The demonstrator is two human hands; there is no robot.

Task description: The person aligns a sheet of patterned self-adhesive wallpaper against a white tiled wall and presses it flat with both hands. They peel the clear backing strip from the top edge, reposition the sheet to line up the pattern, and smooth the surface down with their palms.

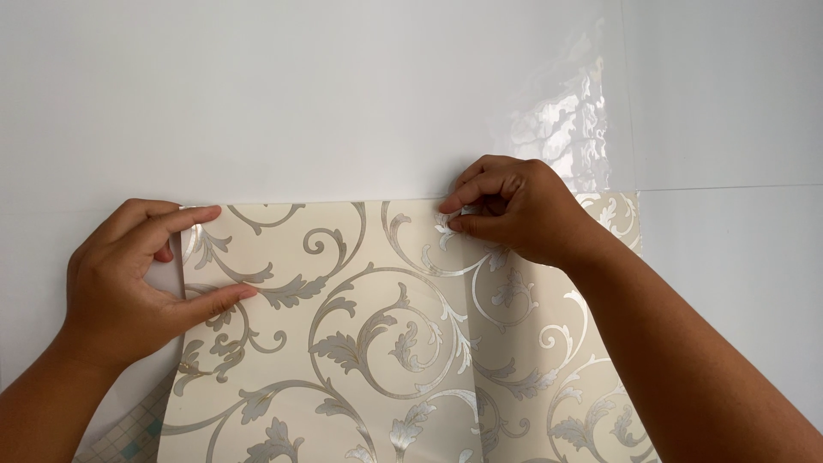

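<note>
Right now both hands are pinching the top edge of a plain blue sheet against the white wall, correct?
Not quite. The head view shows the left hand and right hand on a cream sheet patterned with silver scrolls, not plain blue. The wall is white.

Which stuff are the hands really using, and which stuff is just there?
Using:
- left hand
- right hand
- swirly wallpaper sheet, pinched by both hands
- white wall

Just there:
- clear shiny film on the wall
- small-tiled sheet, bottom left

A home room: patterned wallpaper (386, 343) on white wall (257, 86).
</note>
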